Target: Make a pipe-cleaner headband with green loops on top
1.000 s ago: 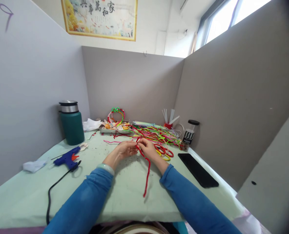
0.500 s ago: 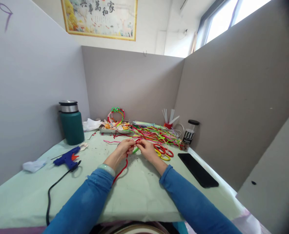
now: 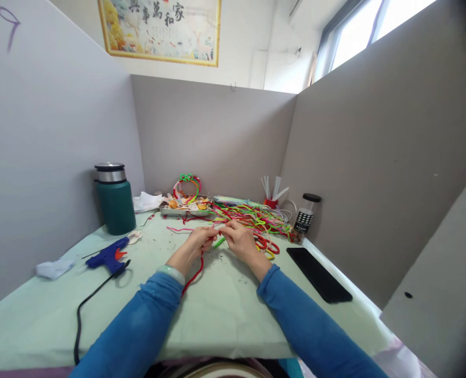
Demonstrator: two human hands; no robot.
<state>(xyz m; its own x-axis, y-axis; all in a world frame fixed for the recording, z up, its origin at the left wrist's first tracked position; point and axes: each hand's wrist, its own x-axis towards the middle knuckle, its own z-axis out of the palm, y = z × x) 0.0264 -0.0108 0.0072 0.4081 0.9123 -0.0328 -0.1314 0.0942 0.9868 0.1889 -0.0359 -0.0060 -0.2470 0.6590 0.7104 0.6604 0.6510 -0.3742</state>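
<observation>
My left hand (image 3: 200, 241) pinches a red fuzzy yarn cord (image 3: 196, 275), whose tail hangs below the hand and runs toward my left sleeve. Fingertip to fingertip with it, my right hand (image 3: 236, 239) is closed on the same cord; only a small red bit shows between them. Behind my right hand lie red loops (image 3: 271, 245) and a yellow loop (image 3: 269, 255), partly covered. A green piece (image 3: 219, 242) pokes out under the fingers. A pink strand (image 3: 178, 229) lies left of the hands.
Multicoloured cords (image 3: 256, 215) are heaped at the back. A metal tray (image 3: 186, 212) holds small pieces and a wound ring (image 3: 187, 188). Left are a blue glue gun (image 3: 107, 255) and green bottle (image 3: 116, 205); right, a black phone (image 3: 318, 274) and lidded jar (image 3: 304, 218).
My right hand has turned slightly, its knuckles now higher and covering more of the yellow loop. My left fingers have straightened a little, and the cord's tail has shifted slightly left.
</observation>
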